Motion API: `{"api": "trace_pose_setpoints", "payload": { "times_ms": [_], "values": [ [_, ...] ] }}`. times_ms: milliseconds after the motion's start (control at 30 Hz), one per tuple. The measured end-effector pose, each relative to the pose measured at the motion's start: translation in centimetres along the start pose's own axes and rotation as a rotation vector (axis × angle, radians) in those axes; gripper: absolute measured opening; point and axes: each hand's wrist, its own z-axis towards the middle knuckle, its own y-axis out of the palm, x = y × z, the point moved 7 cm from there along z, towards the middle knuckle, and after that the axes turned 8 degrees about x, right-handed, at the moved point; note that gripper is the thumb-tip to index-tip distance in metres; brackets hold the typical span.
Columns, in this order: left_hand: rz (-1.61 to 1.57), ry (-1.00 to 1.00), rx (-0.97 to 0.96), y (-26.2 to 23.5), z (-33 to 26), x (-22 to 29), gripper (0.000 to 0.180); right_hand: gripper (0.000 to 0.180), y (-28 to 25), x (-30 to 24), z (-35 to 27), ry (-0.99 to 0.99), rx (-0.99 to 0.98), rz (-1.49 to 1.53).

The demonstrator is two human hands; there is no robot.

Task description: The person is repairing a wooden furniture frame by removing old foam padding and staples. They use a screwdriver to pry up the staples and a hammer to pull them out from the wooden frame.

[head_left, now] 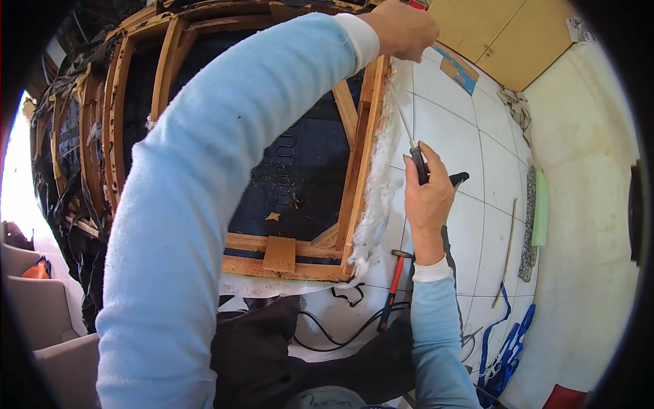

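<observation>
An upholstered furniture frame of bare wood (pixel 364 170) lies before me, with white padding (pixel 375 204) along its right edge. My right hand (pixel 430 204) is closed around the black handle of a screwdriver (pixel 417 163). Its thin metal shaft slants up and left toward the padded edge; whether the tip touches is unclear. My left hand (pixel 407 31) reaches across to the far right corner, its fingers curled. What they hold, if anything, is hidden; a bit of red shows beside them at the picture's top.
A hammer (pixel 394 286) with a red and black handle lies on the white tiles, near a black cable (pixel 327 334). Blue straps (pixel 514 347), a thin stick (pixel 511 238) and a green block (pixel 539 208) lie along the right wall. Torn black fabric (pixel 78 273) hangs at the left.
</observation>
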Motion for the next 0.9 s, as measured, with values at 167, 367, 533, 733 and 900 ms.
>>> {"api": "trace_pose_setpoints", "payload": {
  "times_ms": [167,367,533,733,900],
  "values": [
    [-0.454,-0.134,0.242,-3.1,-0.4,0.7,0.036,0.036,1.0,-0.1,-0.3,0.127,-0.032,0.019],
    [-0.515,-0.046,0.804,-6.5,-7.0,1.0,0.034,0.036,0.8,-1.9,1.5,0.155,-0.121,0.115],
    [-0.357,-0.263,0.6,-0.3,-13.3,2.0,0.022,0.039,-1.5,2.8,-1.4,0.405,-0.154,0.305],
    [-0.368,-0.478,0.621,1.4,-14.1,1.9,0.018,0.036,-5.9,7.8,-11.3,0.601,-0.147,0.301],
    [-0.24,-0.477,0.578,1.1,-12.9,2.7,0.019,0.032,-8.2,10.6,-16.5,0.786,-0.108,0.339]
  ]
}}
